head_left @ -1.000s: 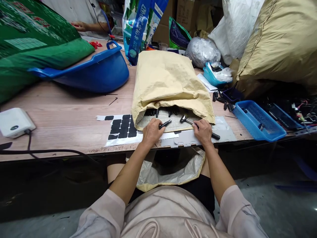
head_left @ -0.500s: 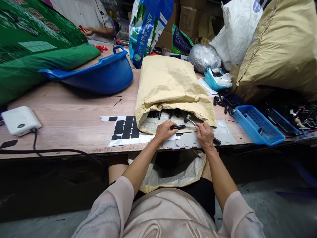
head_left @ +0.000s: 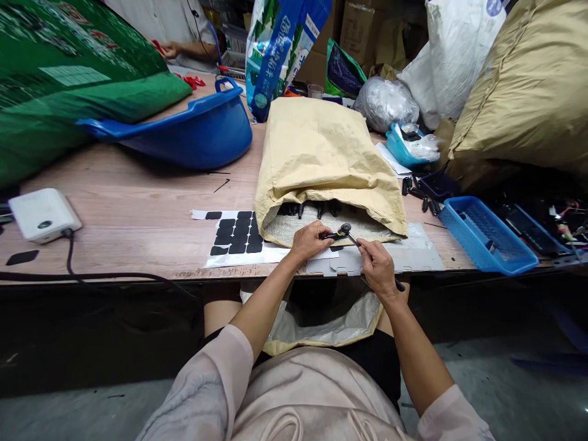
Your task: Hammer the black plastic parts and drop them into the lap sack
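My left hand (head_left: 310, 241) pinches a slim black part (head_left: 331, 235) at the mouth of a tan sack (head_left: 321, 150). A small hammer (head_left: 354, 238) is gripped in my right hand (head_left: 376, 264); its head meets or overlaps the far end of the black part. Several dark pieces (head_left: 319, 210) show inside the sack's opening. Below my hands lies a grey sheet (head_left: 413, 251) along the table edge. Left of them, a white sheet with black rounded stickers (head_left: 237, 231) lies flat.
A blue basin (head_left: 184, 141) and a white box (head_left: 45, 214) with a cable stand on the left. To the right are a blue basket (head_left: 489, 236) and loose black parts (head_left: 416, 191). Another person's hand (head_left: 171, 49) shows at the back. An open sack (head_left: 321, 337) hangs at my lap.
The hammer head has come down and left onto the black part, and my right hand has shifted slightly left. The whole view has shifted a little.
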`<state>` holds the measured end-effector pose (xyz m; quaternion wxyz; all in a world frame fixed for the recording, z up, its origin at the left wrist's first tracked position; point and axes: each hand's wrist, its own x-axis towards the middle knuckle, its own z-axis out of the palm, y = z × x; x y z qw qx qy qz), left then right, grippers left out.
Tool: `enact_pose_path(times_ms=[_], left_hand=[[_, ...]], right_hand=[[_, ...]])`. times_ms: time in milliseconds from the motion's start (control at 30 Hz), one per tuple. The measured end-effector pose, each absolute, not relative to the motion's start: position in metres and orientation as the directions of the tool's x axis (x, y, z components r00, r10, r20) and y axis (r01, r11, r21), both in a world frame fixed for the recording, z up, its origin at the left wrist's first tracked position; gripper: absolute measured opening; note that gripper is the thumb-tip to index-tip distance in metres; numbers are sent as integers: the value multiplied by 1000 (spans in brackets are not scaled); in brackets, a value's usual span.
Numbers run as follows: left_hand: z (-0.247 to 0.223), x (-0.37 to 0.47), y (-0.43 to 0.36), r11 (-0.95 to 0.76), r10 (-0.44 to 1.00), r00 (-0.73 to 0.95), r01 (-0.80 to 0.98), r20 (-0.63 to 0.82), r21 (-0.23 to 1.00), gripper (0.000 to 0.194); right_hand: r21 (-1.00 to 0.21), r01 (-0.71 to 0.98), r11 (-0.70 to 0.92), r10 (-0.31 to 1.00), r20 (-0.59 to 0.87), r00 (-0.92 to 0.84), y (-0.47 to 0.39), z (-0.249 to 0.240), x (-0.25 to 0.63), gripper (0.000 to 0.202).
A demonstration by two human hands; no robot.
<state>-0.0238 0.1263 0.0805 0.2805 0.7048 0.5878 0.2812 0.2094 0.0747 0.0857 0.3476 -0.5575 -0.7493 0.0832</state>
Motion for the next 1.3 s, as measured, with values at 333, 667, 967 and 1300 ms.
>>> enact_pose_path(times_ms=[333, 667, 967, 1300], left_hand=[[84, -24, 126, -145, 986, 158, 683, 50, 716, 19], [82, -18, 124, -164, 986, 147, 717, 83, 678, 19], [87, -19, 118, -232, 971, 202, 704, 124, 671, 14], [43, 10, 5, -395, 720, 692, 473, -55, 787, 21]], right_hand=[[-507, 772, 383, 898, 400, -183, 76, 86, 195, 35], [-258, 916, 307, 872, 462, -162, 135, 75, 240, 27], [-225, 930, 292, 853, 501, -147, 143, 56, 245, 22], [-222, 942, 253, 874, 470, -124, 141, 57, 243, 21]])
